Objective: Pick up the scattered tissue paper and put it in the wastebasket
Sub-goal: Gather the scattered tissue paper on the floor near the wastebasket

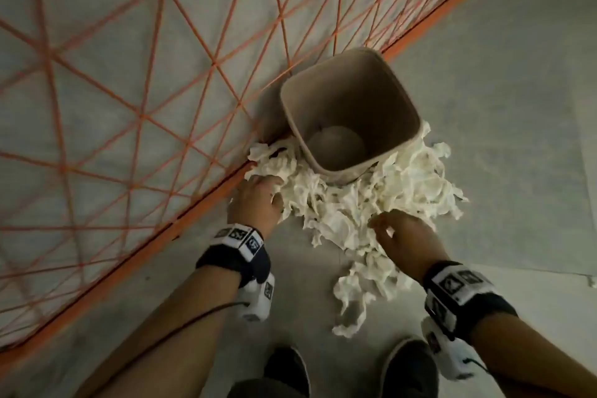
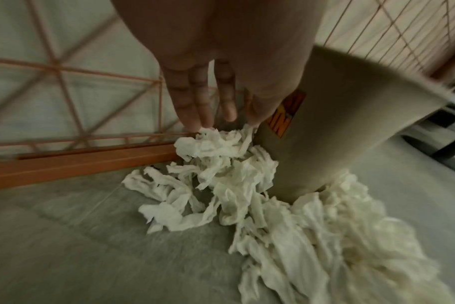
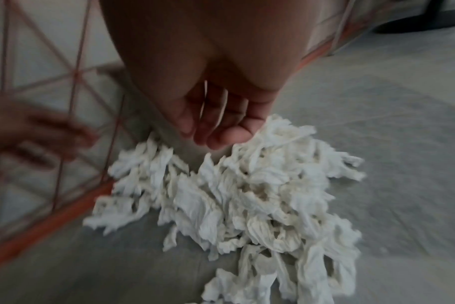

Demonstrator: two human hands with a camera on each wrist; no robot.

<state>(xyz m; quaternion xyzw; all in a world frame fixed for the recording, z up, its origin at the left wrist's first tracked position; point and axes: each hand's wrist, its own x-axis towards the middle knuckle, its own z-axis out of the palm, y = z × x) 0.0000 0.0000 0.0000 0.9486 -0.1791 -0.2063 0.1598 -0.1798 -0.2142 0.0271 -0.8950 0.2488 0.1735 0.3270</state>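
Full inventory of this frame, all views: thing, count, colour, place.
tissue: one scattered heap of many pieces, white, on the floor around the near side of the wastebasket, trailing toward the shoes
wastebasket: 1, beige, upright on the floor against the frame, no tissue seen inside; orange label on its side in the left wrist view
frame: 1, orange base bar with a criss-cross wire lattice, left of the wastebasket
floor: grey
shoes: 2, dark, bottom edge of the head view
wrist bands: 2, dark with white marker blocks, one on each wrist
left hand: fingers straight, tips touching the tissue beside the frame
right hand: fingers loosely curled, holding nothing, over the heap's near right part
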